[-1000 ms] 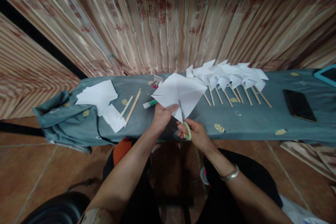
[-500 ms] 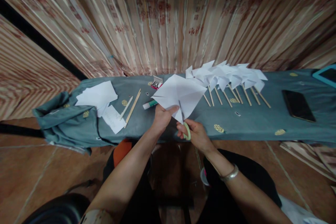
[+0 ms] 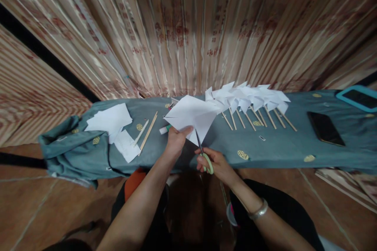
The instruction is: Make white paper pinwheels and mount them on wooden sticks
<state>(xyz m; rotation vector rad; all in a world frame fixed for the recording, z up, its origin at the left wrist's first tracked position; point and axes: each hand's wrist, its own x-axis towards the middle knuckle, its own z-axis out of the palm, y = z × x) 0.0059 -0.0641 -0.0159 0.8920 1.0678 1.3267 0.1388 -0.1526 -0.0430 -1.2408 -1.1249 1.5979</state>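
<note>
My left hand [image 3: 176, 140] pinches the near edge of a white folded paper sheet [image 3: 193, 114] and holds it up over the cloth-covered bench. My right hand [image 3: 214, 163] grips green-handled scissors [image 3: 203, 153]. Their blades point up and touch the paper's lower corner. A silver bangle [image 3: 257, 210] sits on my right wrist.
A row of white paper pinwheels on wooden sticks [image 3: 250, 100] lies behind the sheet. Loose white papers [image 3: 110, 119], two sticks [image 3: 145, 127] and a glue stick [image 3: 163, 129] lie to the left. A dark phone [image 3: 325, 128] and a teal-edged tablet [image 3: 357, 98] lie right on the blue-grey cloth [image 3: 282, 147].
The view tilted up, so everything sits lower in the frame. The scissors drew back a little, and their blades now show at the paper's lower corner.
</note>
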